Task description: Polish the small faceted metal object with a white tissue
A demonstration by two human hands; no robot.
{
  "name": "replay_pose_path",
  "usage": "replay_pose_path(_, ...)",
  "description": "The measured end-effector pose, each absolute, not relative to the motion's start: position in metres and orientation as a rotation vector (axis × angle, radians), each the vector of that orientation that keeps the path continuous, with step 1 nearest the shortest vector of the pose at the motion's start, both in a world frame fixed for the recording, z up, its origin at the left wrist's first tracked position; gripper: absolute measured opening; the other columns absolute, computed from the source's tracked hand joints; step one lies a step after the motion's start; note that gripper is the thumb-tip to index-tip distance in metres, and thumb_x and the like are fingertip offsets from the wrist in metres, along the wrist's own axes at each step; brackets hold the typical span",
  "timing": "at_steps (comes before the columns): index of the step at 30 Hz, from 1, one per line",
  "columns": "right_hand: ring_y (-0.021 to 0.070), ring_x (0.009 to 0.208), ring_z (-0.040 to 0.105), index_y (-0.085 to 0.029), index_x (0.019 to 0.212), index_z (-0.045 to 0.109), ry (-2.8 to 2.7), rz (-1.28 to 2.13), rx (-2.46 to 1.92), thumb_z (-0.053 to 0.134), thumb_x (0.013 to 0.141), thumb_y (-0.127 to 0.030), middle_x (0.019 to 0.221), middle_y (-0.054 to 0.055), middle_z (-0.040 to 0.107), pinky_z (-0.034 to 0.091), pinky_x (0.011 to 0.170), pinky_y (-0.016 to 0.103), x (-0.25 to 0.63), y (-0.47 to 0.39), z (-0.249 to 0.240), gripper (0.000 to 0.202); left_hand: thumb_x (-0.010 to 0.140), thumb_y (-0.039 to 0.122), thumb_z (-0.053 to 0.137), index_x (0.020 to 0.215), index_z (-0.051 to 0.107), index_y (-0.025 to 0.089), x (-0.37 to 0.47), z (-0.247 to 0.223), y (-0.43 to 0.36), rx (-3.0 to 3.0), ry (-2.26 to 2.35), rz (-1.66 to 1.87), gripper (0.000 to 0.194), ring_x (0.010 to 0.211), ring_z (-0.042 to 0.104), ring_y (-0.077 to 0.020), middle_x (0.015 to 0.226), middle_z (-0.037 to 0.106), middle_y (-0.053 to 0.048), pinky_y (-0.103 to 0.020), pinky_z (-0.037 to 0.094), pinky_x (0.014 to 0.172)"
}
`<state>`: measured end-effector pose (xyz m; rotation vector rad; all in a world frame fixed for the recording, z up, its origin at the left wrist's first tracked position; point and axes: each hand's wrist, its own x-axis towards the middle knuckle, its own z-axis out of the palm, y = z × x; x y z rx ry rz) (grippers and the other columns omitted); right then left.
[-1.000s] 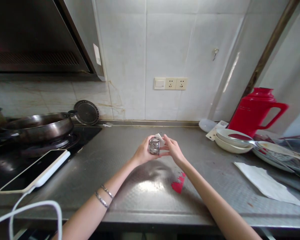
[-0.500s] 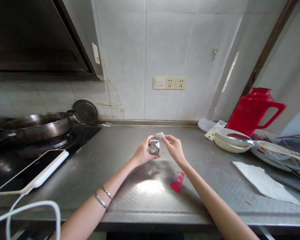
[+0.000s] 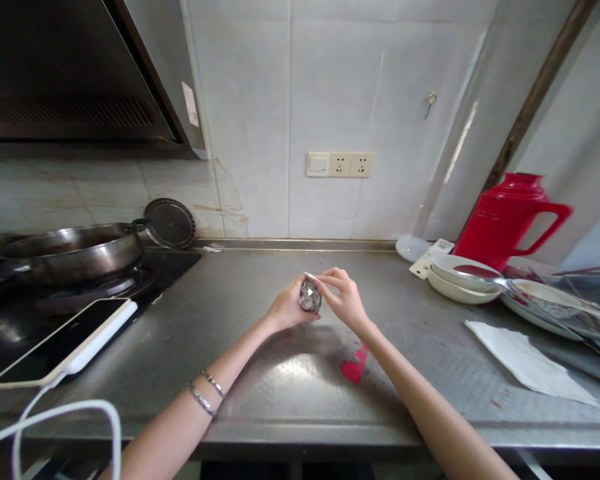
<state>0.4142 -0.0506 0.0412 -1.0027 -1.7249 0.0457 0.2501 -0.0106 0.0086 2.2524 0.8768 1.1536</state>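
Above the middle of the counter, my left hand [image 3: 289, 305] is closed around a small silver foil-wrapped item [image 3: 310, 297], whose creased, roundish end faces me. What lies inside the foil is hidden. My right hand [image 3: 344, 298] pinches at the item's upper right edge, thumb and finger together. A thin white scrap of paper [image 3: 310, 277] shows edge-on at the top, by the right fingertips. Torn red paper [image 3: 354, 369] lies on the steel counter below my right hand.
To the left, a steel pan [image 3: 83, 257] sits on the stove, with a phone [image 3: 63, 343] and white cable [image 3: 70, 408] in front. On the right are stacked bowls [image 3: 464, 283], a red thermos jug [image 3: 510, 217] and a white napkin [image 3: 527, 363].
My right hand has moved left against the foil-wrapped item. The white paper scrap, held out to the right before, is now at the item's top. The foil end has turned more toward me.
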Motion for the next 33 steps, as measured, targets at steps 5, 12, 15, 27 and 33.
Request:
replay_pose_path(5,0.0229,0.096,0.056,-0.026,0.090,0.075,-1.784,0.004,-0.884,0.052,0.091,-0.032,0.095,0.006,0.072,0.045,0.089,0.040,0.4118,-0.0529,0.0428,0.023,0.050,0.027,0.085,0.120,0.047,0.019,0.2495,0.0117,-0.0123,2.277,0.810,1.157,0.080,0.108,0.057,-0.0278,0.118,0.060,-0.010,-0.040,0.046,0.092)
replay_pose_path(12,0.0224,0.101,0.059,-0.030,0.099,0.073,-1.797,0.078,-0.892,0.052,0.090,-0.028,0.100,0.001,0.074,0.048,0.090,0.040,0.4118,-0.0552,0.0425,0.023,0.050,0.026,0.085,0.121,0.049,0.018,0.2503,0.0141,-0.0137,2.241,0.827,1.135,0.080,0.105,0.059,-0.0287,0.112,0.063,-0.011,-0.042,0.047,0.090)
replay_pose_path(15,0.0226,0.095,0.060,-0.031,0.102,0.072,-1.793,0.080,-0.917,0.052,0.089,-0.029,0.099,0.001,0.074,0.051,0.085,0.039,0.4118,-0.0556,0.0410,0.024,0.049,0.025,0.085,0.121,0.050,0.020,0.2507,0.0141,-0.0140,2.227,0.832,1.136,0.080,0.105,0.059,-0.0284,0.113,0.063,-0.010,-0.042,0.046,0.091)
replay_pose_path(27,0.0210,0.084,0.063,-0.029,0.101,0.073,-1.772,0.077,-0.955,0.051,0.088,-0.027,0.094,0.003,0.074,0.052,0.077,0.035,0.4113,-0.0566,0.0404,0.026,0.048,0.028,0.086,0.118,0.051,0.020,0.2527,0.0139,-0.0157,2.185,0.848,1.133,0.078,0.096,0.061,-0.0257,0.106,0.065,-0.007,-0.037,0.048,0.083)
replay_pose_path(33,0.0216,0.083,0.063,-0.029,0.099,0.074,-1.781,0.056,-0.938,0.051,0.087,-0.026,0.092,0.003,0.074,0.052,0.078,0.036,0.4089,-0.0581,0.0399,0.026,0.050,0.028,0.084,0.117,0.050,0.019,0.2542,0.0133,-0.0152,2.190,0.882,1.140,0.075,0.095,0.062,-0.0237,0.107,0.064,-0.007,-0.036,0.048,0.082)
